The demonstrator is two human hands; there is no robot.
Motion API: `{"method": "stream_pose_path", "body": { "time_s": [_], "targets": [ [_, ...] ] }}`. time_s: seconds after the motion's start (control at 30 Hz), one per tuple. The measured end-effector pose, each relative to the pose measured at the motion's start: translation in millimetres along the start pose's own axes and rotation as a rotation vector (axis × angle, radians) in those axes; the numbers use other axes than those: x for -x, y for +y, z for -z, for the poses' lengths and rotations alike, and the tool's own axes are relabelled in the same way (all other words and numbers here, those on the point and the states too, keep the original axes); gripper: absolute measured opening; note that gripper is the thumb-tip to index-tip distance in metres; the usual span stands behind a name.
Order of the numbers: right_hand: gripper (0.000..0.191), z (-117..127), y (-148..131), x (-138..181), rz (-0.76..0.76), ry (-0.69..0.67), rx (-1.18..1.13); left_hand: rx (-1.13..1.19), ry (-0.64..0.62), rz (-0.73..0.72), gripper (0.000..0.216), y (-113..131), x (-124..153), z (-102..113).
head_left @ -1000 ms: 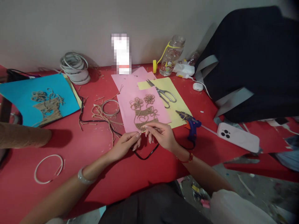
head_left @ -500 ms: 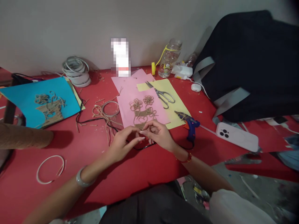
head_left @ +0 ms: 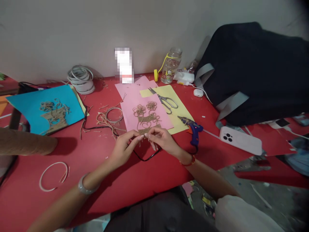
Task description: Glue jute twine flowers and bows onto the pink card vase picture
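My left hand and my right hand meet in front of me, thumbs and forefingers closed in pinches. What lies between the fingertips is too small to make out. Just beyond them, twine flowers and a woven twine pot shape with a twine heart lie on a pink sheet; my fingers cover the lower edge of this work. To the right of my right hand rests a blue hot glue gun. Silver scissors lie on a yellow sheet behind.
Loose twine pieces and a tape ring lie left of the pink sheet. A blue sheet carries another twine piece. Around stand a glass bottle, a phone, a dark bag, a brown roll and stacked tape rolls.
My left fingertips have come closer to my right ones, and the pinches now nearly touch. The whole view has shifted slightly; the things on the table stay in place.
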State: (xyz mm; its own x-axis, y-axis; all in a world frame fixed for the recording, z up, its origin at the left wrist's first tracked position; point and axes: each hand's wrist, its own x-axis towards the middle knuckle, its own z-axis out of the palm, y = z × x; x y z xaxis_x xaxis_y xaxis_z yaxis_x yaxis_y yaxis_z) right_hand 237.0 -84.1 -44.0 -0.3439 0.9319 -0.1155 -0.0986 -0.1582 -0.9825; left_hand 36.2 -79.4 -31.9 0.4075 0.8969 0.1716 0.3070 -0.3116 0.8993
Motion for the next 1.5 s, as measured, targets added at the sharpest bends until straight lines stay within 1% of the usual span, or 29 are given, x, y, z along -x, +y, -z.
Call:
{"method": "stream_pose_path", "body": {
  "time_s": [0.07,0.17,0.37,0.47,0.57,0.67,0.83,1.07,1.17,1.37,1.5],
  "targets": [
    [0.039,1,0,-1,-0.013,-0.003,-0.034,0.06,0.001,0.015,0.026,-1,-1,0],
    [0.039,1,1,-2,-0.021,-0.01,-0.049,0.11,-0.004,0.03,0.019,-3,-3,0],
    [0.044,-1,4,-2,-0.013,-0.045,0.019,0.228,0.005,0.074,0.009,-3,-2,-2],
    [0.044,-2,5,-1,0.044,-0.025,0.093,0.233,0.012,0.089,0.01,-1,-1,-3],
    [0.043,-2,7,0,0.142,0.037,0.241,0.226,-0.003,0.073,0.014,0,-2,-3],
    [0.042,-1,9,0,0.226,0.066,0.367,0.207,-0.015,0.063,0.017,-1,-2,-3],
    [0.042,-2,9,0,0.353,0.104,0.494,0.172,-0.008,0.059,0.02,-1,-1,-5],
    [0.041,-5,8,0,0.407,0.14,0.567,0.212,0.017,0.077,0.021,3,0,-7],
    [0.042,-4,9,0,0.35,0.119,0.513,0.232,0.014,0.087,0.023,1,0,-6],
    [0.048,-2,13,-2,0.094,0.028,0.218,0.275,-0.024,0.107,0.026,-2,1,-5],
    [0.052,-3,11,-4,-0.012,-0.001,0.06,0.287,-0.021,0.109,0.026,0,0,-5]
  ]
}}
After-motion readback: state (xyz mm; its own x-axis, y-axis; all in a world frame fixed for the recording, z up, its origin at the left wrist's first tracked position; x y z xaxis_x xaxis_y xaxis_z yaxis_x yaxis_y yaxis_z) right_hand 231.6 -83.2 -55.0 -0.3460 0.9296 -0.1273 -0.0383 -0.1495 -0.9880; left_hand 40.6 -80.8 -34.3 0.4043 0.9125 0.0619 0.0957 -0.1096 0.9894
